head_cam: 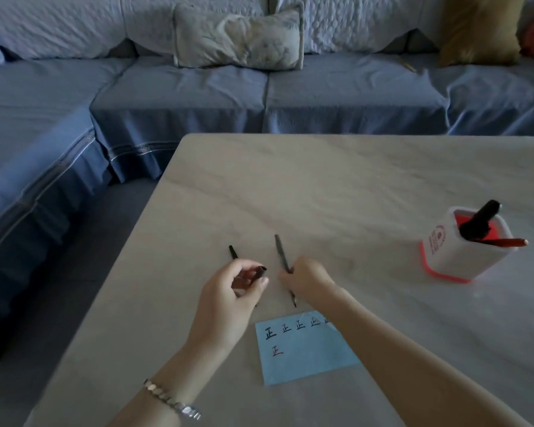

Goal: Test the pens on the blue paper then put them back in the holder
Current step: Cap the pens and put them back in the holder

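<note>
A bracelet [173, 399] circles the left wrist. The blue paper [305, 352], marked with handwritten characters, lies on the pale surface [367, 186]. Above it the left hand [228, 291] is curled around a dark pen cap [253, 272], and the right hand [309, 278] pinches an uncapped pen [281, 251]. Well to the right, the white holder [463, 251] keeps other pens [483, 220]. A blue sofa [259, 87] lies beyond.

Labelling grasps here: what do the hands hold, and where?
Right hand grips an uncapped pen mid-barrel; left hand pinches what looks like its cap.
</note>
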Available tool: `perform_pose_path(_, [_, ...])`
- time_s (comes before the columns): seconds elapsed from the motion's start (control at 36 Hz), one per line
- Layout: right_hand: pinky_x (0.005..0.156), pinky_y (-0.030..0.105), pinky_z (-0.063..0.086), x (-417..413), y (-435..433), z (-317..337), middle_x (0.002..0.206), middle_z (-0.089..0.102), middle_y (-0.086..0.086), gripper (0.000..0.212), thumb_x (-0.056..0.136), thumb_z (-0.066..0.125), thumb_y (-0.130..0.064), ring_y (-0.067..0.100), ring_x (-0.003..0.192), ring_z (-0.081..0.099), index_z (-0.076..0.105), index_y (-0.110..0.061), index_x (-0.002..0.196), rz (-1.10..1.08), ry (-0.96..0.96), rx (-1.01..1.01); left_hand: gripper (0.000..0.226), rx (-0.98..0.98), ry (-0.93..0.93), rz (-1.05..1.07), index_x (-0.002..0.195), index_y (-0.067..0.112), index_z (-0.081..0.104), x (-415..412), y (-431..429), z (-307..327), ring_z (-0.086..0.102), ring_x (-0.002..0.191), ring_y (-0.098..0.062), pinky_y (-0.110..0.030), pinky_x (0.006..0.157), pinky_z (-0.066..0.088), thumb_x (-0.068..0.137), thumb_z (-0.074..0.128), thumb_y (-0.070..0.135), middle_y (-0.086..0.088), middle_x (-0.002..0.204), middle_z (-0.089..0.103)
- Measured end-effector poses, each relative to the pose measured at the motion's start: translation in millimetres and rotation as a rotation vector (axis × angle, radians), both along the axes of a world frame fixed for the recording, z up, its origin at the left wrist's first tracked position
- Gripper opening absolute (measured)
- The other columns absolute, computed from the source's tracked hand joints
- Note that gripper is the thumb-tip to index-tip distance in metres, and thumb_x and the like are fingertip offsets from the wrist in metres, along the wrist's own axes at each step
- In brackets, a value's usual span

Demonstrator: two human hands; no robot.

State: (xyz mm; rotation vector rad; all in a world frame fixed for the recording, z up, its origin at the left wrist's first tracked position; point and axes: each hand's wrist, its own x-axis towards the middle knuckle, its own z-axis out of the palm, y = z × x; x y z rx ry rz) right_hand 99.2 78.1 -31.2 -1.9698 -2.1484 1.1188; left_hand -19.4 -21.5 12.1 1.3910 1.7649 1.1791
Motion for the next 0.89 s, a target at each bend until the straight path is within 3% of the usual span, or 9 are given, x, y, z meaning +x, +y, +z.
perform_pose_path(0.08, [0.045,0.023,0.032,19,-3,16,0.053,0.045,-0.001,0.03,0.09,0.049,-0.02,0.014,0.047,0.042,0.05,-0.013,0.061,-0.159,0.31,-0.006,0.027,0.005,-0.027,-0.003,0.079,0.037,0.059,5,-1,0,0.061,0.073,0.003,-0.004,0.064,0.043,0.081,0.068,0.012,0.014,0.078,0.066])
perform_pose_path(0.19, [0.039,0.016,0.032,49,-26,57,0.051,0.044,0.0,0.024,0.091,0.044,-0.008,0.006,0.037,0.039,0.045,-0.011,0.067,-0.436,0.812,0.099,0.023,-0.002,-0.08,-0.024,0.08,0.037,0.062,18,-3,2,0.062,0.071,0.0,-0.007,0.065,0.044,0.081,0.068,0.015,0.012,0.08,0.069])
perform_pose_path(0.28, [0.037,0.014,0.03,67,-46,78,0.044,0.045,-0.004,0.023,0.091,0.045,-0.005,0.006,0.036,0.038,0.047,-0.011,0.069,-0.55,1.024,0.209,0.023,0.01,-0.119,-0.064,0.08,0.036,0.062,29,-3,9,0.061,0.073,0.001,-0.004,0.065,0.042,0.082,0.067,0.014,0.01,0.083,0.069])
perform_pose_path(0.42, [0.039,0.017,0.032,84,-68,85,0.044,0.053,0.002,0.024,0.093,0.047,-0.01,0.013,0.041,0.044,0.057,-0.011,0.071,-0.573,1.09,0.276,0.027,0.031,-0.103,-0.114,0.078,0.04,0.061,47,-7,19,0.061,0.074,0.002,-0.004,0.064,0.043,0.082,0.066,0.014,0.012,0.083,0.068])
perform_pose_path(0.61, [0.04,0.017,0.033,90,-82,87,0.044,0.054,0.005,0.024,0.093,0.046,-0.01,0.013,0.041,0.044,0.058,-0.01,0.072,-0.558,1.098,0.303,0.027,0.056,-0.012,-0.18,0.083,0.042,0.061,59,-13,22,0.058,0.077,-0.003,-0.005,0.064,0.04,0.082,0.066,0.015,0.011,0.082,0.065])
perform_pose_path(0.89, [0.041,0.018,0.035,85,-90,81,0.046,0.053,0.005,0.021,0.091,0.048,-0.004,0.013,0.041,0.045,0.059,-0.004,0.073,-0.538,1.1,0.21,0.017,0.12,0.086,-0.223,0.092,0.023,0.07,60,-17,25,0.057,0.074,-0.003,-0.005,0.065,0.04,0.079,0.07,0.012,0.012,0.077,0.061])
